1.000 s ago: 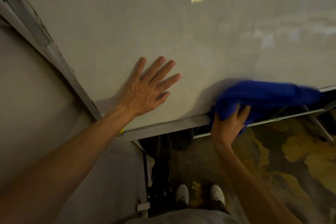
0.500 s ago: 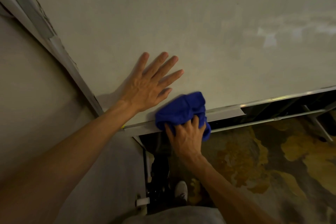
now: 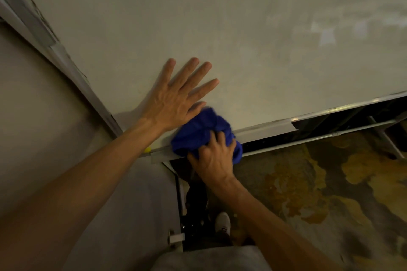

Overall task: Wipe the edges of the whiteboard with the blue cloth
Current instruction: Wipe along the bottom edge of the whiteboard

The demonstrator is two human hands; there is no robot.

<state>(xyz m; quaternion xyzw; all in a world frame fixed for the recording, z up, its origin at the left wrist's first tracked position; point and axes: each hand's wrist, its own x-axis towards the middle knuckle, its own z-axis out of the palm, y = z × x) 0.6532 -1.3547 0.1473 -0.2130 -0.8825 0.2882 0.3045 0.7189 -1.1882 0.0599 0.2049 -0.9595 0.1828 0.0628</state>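
Observation:
The whiteboard [image 3: 242,50] fills the upper part of the head view, with a grey metal frame along its bottom edge [image 3: 271,126] and left edge [image 3: 66,61]. My right hand [image 3: 214,156] grips the bunched blue cloth [image 3: 198,132] and presses it on the bottom edge near the lower left corner. My left hand [image 3: 176,99] lies flat on the board with fingers spread, its thumb touching the cloth. A small yellow spot [image 3: 147,150] shows on the frame beside my left forearm.
A beige wall [image 3: 33,127] stands left of the board. Below the board run a metal bar [image 3: 319,137] of the stand and a dark gap. The floor [image 3: 319,193] is mottled brown and yellow. One white shoe [image 3: 222,222] shows at the bottom.
My right hand has slid the blue cloth leftward along the bottom edge, from the right part of the frame to beside my left hand. The left hand stays flat on the board.

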